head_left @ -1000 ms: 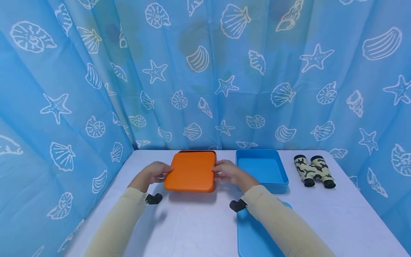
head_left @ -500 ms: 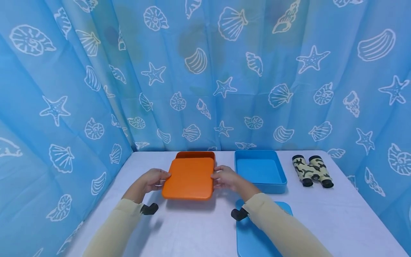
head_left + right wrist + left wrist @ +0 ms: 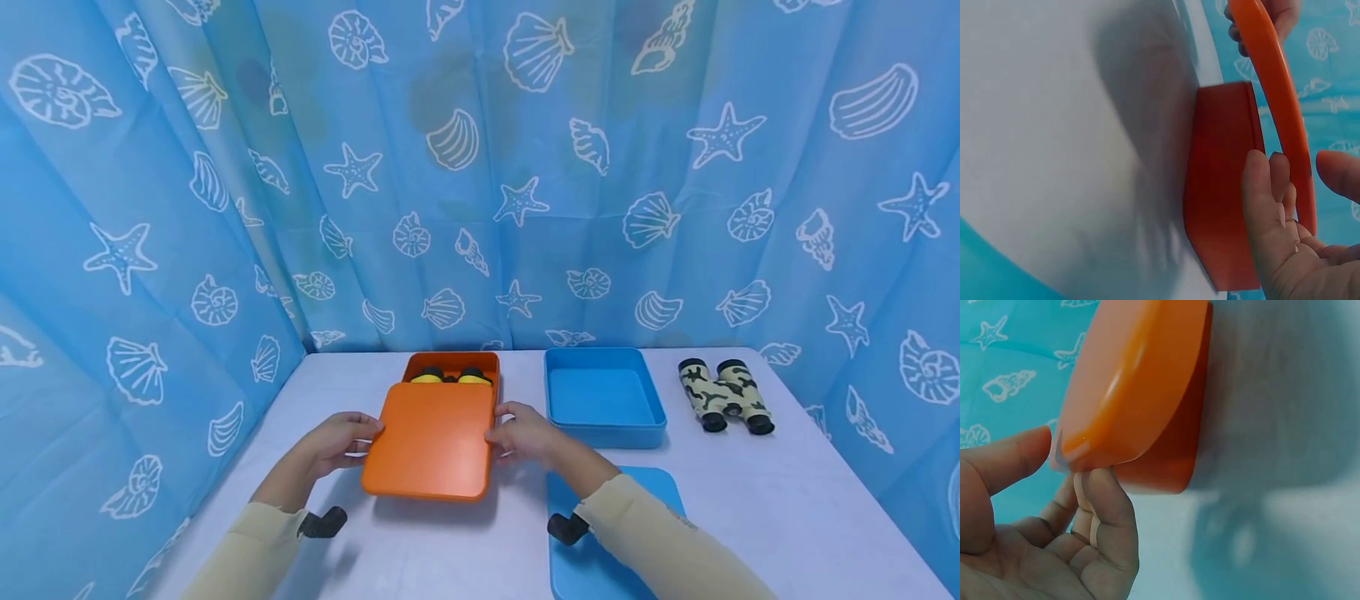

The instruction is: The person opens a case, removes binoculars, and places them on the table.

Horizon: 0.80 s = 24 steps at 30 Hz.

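Note:
An orange lid (image 3: pixel 429 442) is held between my two hands, tilted over the near part of an orange box (image 3: pixel 457 359). In the box's uncovered far part, two round black ends with yellow bands (image 3: pixel 429 377) show, like those of binoculars; the lid hides the rest. My left hand (image 3: pixel 339 446) pinches the lid's left edge, fingertips underneath in the left wrist view. On the opposite edge, my right hand (image 3: pixel 525 435) grips with thumb and fingers. The right wrist view shows a gap between lid (image 3: pixel 1282 103) and box (image 3: pixel 1222 181).
Right of the orange box stands an open blue box (image 3: pixel 607 437). Nearer, a flat blue lid (image 3: pixel 600 571) lies partly under my right forearm. Camouflage-patterned binoculars (image 3: pixel 723 398) rest at the back right. A shell-printed blue curtain (image 3: pixel 517 242) encloses the table's far side and both flanks.
Both hands have drawn the orange lid nearer to me and slightly left, off the box's far part. The yellow and black ends inside have come into sight.

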{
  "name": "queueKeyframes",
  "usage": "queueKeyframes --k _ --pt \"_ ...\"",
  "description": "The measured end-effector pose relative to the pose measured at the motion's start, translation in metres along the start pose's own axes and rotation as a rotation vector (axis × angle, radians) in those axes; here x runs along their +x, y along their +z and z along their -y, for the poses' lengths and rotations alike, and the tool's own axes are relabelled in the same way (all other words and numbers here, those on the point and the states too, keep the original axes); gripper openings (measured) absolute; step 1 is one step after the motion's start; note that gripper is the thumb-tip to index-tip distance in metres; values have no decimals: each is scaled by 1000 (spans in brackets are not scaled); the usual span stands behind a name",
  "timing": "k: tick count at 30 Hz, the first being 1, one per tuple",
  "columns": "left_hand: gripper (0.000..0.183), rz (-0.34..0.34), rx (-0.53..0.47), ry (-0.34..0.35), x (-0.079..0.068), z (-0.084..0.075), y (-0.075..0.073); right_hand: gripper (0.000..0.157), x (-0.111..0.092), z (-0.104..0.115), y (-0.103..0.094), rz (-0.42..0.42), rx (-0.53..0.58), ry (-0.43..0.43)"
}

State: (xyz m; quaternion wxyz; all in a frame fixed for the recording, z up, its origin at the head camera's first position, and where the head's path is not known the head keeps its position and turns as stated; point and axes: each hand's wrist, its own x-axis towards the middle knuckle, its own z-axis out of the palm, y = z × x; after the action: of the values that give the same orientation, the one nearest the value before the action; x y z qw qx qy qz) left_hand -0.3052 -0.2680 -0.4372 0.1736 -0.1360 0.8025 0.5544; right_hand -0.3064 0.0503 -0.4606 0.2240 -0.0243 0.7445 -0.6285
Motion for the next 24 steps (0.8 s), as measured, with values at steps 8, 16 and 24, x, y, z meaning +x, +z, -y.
queueKeyframes --k 8,16,24 --pt "38 2 16 19 -23 13 1 44 -22 -10 9 23 -7 -38" --pt "40 12 60 -8 -42 26 -3 43 -40 -19 18 83 -38 -57" --pt "35 52 74 -12 -53 39 -5 40 -52 -28 25 131 -65 -21"
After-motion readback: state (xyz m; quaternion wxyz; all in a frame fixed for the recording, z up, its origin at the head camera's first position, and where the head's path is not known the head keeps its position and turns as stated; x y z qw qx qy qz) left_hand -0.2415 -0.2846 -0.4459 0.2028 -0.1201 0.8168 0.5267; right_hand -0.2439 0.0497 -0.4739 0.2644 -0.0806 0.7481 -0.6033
